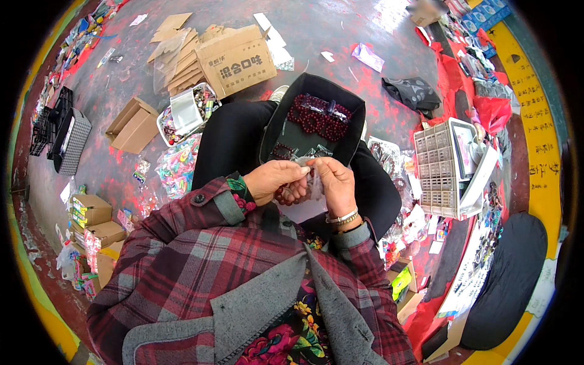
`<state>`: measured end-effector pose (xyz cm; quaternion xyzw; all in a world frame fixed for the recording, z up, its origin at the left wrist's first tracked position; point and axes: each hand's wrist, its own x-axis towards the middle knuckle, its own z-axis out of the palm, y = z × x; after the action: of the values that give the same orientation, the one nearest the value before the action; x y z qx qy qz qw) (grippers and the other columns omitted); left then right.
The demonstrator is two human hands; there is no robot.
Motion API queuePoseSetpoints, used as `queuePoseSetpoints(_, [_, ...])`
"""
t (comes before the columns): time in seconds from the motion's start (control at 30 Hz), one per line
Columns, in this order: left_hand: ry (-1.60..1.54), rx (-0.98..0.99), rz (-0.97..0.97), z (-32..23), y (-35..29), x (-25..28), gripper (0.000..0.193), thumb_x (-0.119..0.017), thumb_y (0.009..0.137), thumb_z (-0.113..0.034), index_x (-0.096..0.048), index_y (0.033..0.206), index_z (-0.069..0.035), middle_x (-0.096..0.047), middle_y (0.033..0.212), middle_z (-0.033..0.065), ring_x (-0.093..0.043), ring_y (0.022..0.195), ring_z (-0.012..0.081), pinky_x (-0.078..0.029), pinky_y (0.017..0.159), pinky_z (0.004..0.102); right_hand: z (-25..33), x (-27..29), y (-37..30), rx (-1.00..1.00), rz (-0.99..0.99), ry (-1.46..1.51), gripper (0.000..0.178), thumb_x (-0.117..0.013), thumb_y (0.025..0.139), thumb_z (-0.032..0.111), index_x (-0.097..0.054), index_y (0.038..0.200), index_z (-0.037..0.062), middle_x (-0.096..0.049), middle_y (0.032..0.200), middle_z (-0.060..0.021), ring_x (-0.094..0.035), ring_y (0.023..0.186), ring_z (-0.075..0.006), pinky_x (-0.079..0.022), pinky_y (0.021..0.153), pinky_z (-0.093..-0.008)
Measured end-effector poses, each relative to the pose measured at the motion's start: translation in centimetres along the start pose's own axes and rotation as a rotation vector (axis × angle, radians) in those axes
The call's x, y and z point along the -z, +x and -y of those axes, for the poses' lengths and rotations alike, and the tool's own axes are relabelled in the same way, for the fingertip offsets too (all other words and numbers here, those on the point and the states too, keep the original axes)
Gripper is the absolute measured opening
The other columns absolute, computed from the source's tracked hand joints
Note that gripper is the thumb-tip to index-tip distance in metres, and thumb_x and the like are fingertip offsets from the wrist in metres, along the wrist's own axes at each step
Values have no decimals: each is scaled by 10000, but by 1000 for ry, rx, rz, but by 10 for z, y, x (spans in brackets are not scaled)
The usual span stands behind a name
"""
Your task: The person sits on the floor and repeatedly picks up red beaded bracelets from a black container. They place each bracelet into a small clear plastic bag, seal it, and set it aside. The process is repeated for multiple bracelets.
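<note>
Both hands meet over my lap, at the near end of a black fabric bin [354, 100]. My left hand [277, 181] is closed, its thumb and finger pinching the top of a small clear plastic bag [315, 185]. Dark reddish beads show beneath its curled fingers; whether they are inside the bag I cannot tell. My right hand [336, 185] pinches the same bag from the other side, a bracelet at its wrist. Inside the bin lie dark red bead strings [319, 117], some under clear wrapping, with more bagged beads at its near end, partly behind my hands.
A large cardboard box [237, 61] and flattened cardboard lie ahead. On the left are a white tray [182, 115] of small goods, an open carton [132, 125] and colourful packets. A beige plastic crate [437, 170] stands right, by bagged beads and a black bag [412, 94].
</note>
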<state>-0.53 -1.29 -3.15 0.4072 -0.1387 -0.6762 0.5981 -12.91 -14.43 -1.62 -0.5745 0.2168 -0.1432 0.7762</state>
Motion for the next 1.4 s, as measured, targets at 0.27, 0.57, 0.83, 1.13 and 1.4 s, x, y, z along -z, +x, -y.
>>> queuePoseSetpoints(0.27, [146, -92, -56, -8, -3, 3, 286, -479, 932, -282, -592, 953, -20, -606, 791, 36, -552, 648, 69, -428, 530, 182, 6, 27, 8, 226, -177, 0, 217, -468, 942, 173, -602, 915, 4, -566, 859, 29, -457, 769, -31, -356, 707, -174])
queuePoseSetpoints(0.57, [150, -161, -55, -35, -19, 2, 294, -496, 923, -297, -610, 954, -27, -589, 860, 28, -512, 733, 53, -379, 517, 164, 66, 33, -2, 330, -6, 388, 171, -516, 878, 131, -513, 1006, 18, -534, 939, -35, -529, 910, -164, -416, 826, -316])
queuePoseSetpoints(0.83, [144, -217, -35, -31, -16, 3, 312, -499, 918, -269, -608, 950, 22, -621, 909, 100, -555, 726, 97, -415, 513, 199, 18, 111, 8, 96, -341, 1252, 197, -549, 829, 115, -562, 983, -8, -595, 905, -125, -582, 813, -211, -493, 707, -313])
queuePoseSetpoints(1.13, [79, -193, 14, -16, -7, -12, 285, -469, 938, -269, -587, 960, -11, -626, 989, 89, -613, 756, 108, -412, 529, 190, 2, 50, -4, -156, -350, 604, 249, -496, 909, 353, -570, 932, 116, -613, 752, -3, -580, 690, -121, -462, 606, -260])
queuePoseSetpoints(1.4, [3, -323, 66, 0, 4, -32, 256, -385, 966, -202, -515, 1050, 2, -477, 1272, 156, -606, 978, 227, -508, 745, 270, -13, 28, 27, -64, -413, 586, 261, -473, 921, 337, -551, 988, 97, -613, 829, -39, -572, 774, -158, -495, 692, -298])
